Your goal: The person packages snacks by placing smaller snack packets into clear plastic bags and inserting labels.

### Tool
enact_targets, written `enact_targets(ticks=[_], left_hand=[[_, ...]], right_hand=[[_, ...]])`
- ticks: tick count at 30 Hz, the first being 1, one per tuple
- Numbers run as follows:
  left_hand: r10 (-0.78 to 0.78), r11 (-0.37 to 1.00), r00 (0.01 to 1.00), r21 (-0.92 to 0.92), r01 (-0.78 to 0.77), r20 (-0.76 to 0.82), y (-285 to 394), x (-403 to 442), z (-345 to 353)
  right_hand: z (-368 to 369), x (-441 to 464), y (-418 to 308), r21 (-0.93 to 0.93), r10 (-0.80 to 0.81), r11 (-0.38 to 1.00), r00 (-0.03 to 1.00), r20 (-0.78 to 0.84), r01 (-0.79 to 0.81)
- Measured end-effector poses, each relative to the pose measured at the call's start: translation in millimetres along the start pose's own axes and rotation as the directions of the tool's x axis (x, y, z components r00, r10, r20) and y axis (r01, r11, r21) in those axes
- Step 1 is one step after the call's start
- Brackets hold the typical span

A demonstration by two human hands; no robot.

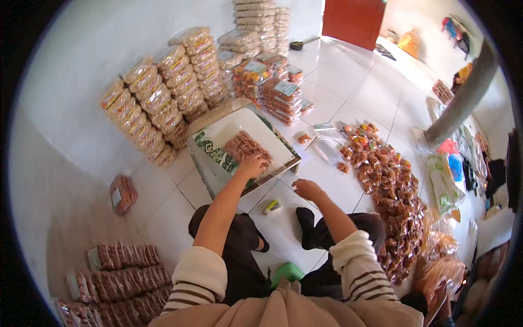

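A clear plastic bag of reddish-brown snack packets (245, 146) lies on a low box-like table (218, 129) with a white top and a green patterned edge. My left hand (253, 165) rests on the near end of this bag, its fingers stretched over the packets. Off the table's near right corner, my right hand (309, 190) hangs above the floor with its fingers curled together. A small pale spot shows at those fingertips, too small to name. Between my feet and the table, a yellow-and-white stapler (272, 207) lies on the tiles.
Tall stacks of bagged snacks (163, 82) line the wall. Labelled packs (283, 98) are piled behind the table. A long heap of small packets (389, 201) spreads on my right. Filled bags (122, 278) lie at lower left. A grey pillar (463, 98) stands at right.
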State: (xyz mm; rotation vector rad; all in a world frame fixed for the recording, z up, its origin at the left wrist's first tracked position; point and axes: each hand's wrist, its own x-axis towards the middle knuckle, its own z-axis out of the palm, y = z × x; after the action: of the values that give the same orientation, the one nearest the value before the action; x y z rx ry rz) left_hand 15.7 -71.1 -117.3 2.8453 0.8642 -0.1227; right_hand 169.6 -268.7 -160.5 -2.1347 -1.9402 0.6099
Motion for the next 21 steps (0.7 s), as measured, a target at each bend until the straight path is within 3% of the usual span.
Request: enact_targets(ticks=[1, 2, 3, 5, 7, 8, 9, 11, 15, 17, 19, 20, 21], left_hand=[[0.037, 0.991, 0.991, -0.134, -0.019, 0.130, 1.1, 0.1, -3.5], [0.089, 0.965, 0.962, -0.263, -0.018, 0.257, 5.2, 0.2, -5.0], [0.109, 0.967, 0.960, -0.253, -0.042, 0.256, 13.3, 0.5, -2.9], [0.151, 0.921, 0.976, -0.382, -0.079, 0.160, 38.5, 8.6, -3.8], [0.191, 0.891, 0.969, -0.441, -0.104, 0.157, 79.8, 2.1, -24.2], [0.272, 0.862, 0.961, -0.458, -0.217, 0.056, 98.0, 2.6, -28.1], [0.348, 0.823, 0.937, -0.466, -0.325, -0.039, 115.9, 3.2, -34.2], [0.417, 0.781, 0.908, -0.496, -0.380, -0.040, 142.4, 3.0, -43.7], [0.508, 0.792, 0.859, -0.427, -0.436, 0.066, 165.1, 15.7, -58.3], [0.512, 0.802, 0.853, -0.409, -0.435, 0.098, 161.3, 29.4, -55.3], [0.415, 0.715, 0.903, -0.653, -0.249, 0.111, 153.2, 46.9, -45.2], [0.387, 0.686, 0.918, -0.691, -0.227, 0.084, 149.7, 56.7, -38.4], [0.388, 0.676, 0.917, -0.706, -0.211, 0.097, 149.4, 68.3, -31.8]], right_hand=[[-8.4, -14.9, 9.1, 0.019, 0.085, 0.996, 0.996, -0.003, -0.085], [-13.3, -27.8, 27.3, -0.035, 0.067, 0.997, 0.997, -0.041, -0.069], [-43.3, -54.1, 20.4, 0.034, 0.154, 0.988, 0.988, -0.027, -0.153], [-72.9, -87.4, 35.1, 0.102, 0.262, 0.962, 0.962, -0.077, -0.254], [-84.6, -107.8, 65.6, -0.013, 0.145, 0.988, 0.949, -0.282, -0.155], [-89.0, -121.3, 81.2, 0.135, 0.087, 0.990, 0.907, -0.412, -0.034], [-98.4, -128.4, 86.5, 0.133, 0.091, 0.990, 0.898, -0.430, -0.037], [-105.6, -144.2, 96.0, 0.434, 0.496, 0.840, 0.786, -0.369, -0.326], [-115.8, -130.9, 85.5, 0.561, 0.503, 0.796, 0.763, -0.405, -0.226], [-109.5, -108.3, 103.9, 0.597, 0.476, 0.774, 0.817, -0.326, -0.212], [-116.7, -96.7, 107.4, 0.366, 0.326, 0.895, 0.934, -0.146, -0.255], [-115.2, -92.3, 114.9, 0.302, 0.265, 0.935, 0.931, -0.251, -0.185], [-115.1, -85.6, 125.9, 0.304, 0.275, 0.931, 0.934, -0.227, -0.200]])
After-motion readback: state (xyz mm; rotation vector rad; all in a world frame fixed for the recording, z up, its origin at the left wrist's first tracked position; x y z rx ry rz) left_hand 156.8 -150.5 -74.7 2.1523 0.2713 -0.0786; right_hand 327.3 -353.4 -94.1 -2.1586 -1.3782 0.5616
